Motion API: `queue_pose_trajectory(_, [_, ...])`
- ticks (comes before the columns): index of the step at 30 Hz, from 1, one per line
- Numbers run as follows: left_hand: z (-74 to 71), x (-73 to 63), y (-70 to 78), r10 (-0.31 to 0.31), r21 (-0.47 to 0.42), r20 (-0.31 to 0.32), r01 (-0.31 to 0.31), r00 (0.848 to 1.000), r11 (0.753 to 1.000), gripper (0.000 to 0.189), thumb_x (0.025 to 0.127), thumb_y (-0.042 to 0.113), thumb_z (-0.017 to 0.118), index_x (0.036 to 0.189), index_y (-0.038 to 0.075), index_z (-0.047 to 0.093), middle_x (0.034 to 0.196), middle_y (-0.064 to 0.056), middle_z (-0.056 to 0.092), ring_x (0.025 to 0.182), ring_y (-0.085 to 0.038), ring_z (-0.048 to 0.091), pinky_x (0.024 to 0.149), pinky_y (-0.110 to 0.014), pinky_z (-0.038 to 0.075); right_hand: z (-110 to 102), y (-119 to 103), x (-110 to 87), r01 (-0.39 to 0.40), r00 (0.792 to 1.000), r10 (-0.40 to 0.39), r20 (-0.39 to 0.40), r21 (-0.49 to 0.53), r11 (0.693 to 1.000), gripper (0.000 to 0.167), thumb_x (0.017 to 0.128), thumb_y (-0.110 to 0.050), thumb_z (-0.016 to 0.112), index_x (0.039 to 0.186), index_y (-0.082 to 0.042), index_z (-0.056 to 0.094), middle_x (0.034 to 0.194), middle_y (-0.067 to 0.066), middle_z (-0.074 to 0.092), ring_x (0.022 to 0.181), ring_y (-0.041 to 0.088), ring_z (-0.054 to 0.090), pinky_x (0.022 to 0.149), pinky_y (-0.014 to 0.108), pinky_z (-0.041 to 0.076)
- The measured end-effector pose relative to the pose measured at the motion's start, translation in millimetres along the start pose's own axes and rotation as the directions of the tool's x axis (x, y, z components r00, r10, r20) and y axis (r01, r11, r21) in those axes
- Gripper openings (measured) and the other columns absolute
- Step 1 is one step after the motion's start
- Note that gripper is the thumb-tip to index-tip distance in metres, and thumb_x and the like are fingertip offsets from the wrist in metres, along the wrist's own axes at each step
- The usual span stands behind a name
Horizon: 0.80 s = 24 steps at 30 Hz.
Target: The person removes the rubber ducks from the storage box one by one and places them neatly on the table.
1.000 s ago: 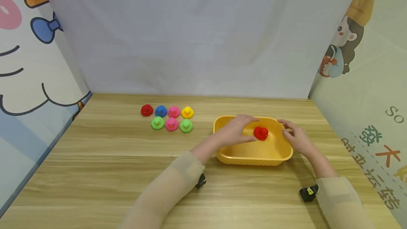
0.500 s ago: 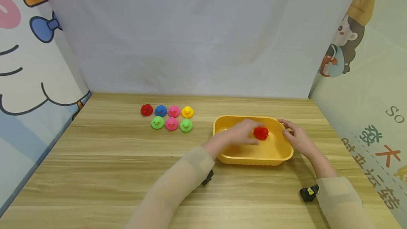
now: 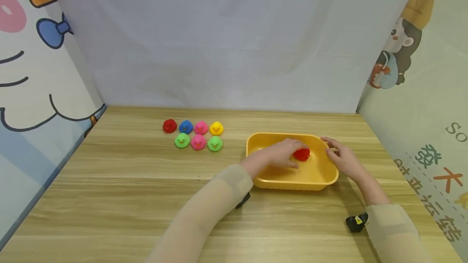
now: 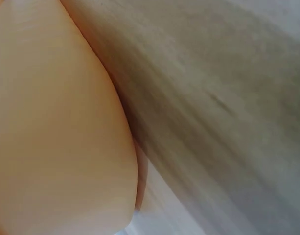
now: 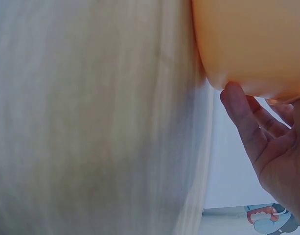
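Observation:
A yellow plastic basin (image 3: 289,184) stands on the table, right of centre. My left hand (image 3: 279,153) reaches inside it, fingers over the red rubber duck (image 3: 302,156) and thumb apart on the near side; the hand partly hides the duck, and I cannot tell whether it touches it. At the basin's right end my right hand (image 3: 345,160) holds the rim, with the thumb over the edge. In the right wrist view, fingertips of the right hand (image 5: 277,156) touch the outside of the basin (image 5: 252,44). Only the basin's wall (image 4: 61,127) and table show in the left wrist view.
Left of the basin sit several rubber ducks in two rows: a back row with a red duck (image 3: 170,126), a blue duck (image 3: 185,127), a pink one and a yellow duck (image 3: 216,128); in front, two green ones around a pink duck (image 3: 198,142). A grey curtain (image 3: 226,44) hangs behind.
My left hand has moved right and down into the basin, from left of the red duck to over it. The right hand has stayed on the basin's end.

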<state>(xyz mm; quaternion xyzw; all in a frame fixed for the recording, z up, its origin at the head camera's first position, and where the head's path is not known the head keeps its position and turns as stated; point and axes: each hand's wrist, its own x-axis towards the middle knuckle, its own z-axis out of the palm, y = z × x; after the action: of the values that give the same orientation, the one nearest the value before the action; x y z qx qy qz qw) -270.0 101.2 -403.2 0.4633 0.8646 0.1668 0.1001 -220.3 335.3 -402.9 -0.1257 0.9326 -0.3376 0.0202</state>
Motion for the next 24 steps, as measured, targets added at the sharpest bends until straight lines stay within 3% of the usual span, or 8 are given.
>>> queue_pose_trajectory(13, [0.4, 5.8, -4.8, 0.031, -0.003, 0.006, -0.031, 1.0, 1.0, 0.063, 0.089, 0.027, 0.066, 0.143, 0.013, 0.039, 0.144, -0.002, 0.043, 0.13, -0.016, 0.038, 0.112, -0.021, 0.024, -1.3, -0.2, -0.7, -0.002, 1.0, 0.002, 0.007, -0.002, 1.0, 0.044, 0.102, -0.018, 0.039, 0.143, -0.002, 0.036, 0.125, 0.032, 0.048, 0.104, 0.047, 0.059, 0.081, 0.046, 0.053])
queue_pose_trajectory(24, [-0.6, 5.2, -9.4, 0.095, -0.007, -0.016, -0.096, 0.995, 0.995, 0.051, 0.086, 0.023, 0.069, 0.134, 0.013, 0.053, 0.132, -0.002, 0.052, 0.12, -0.015, 0.045, 0.105, -0.018, 0.03, -1.7, 0.0, -0.3, -0.003, 1.0, 0.003, 0.009, 0.011, 1.0, 0.044, 0.102, -0.017, 0.039, 0.143, -0.002, 0.036, 0.124, 0.031, 0.049, 0.104, 0.046, 0.059, 0.082, 0.044, 0.053])
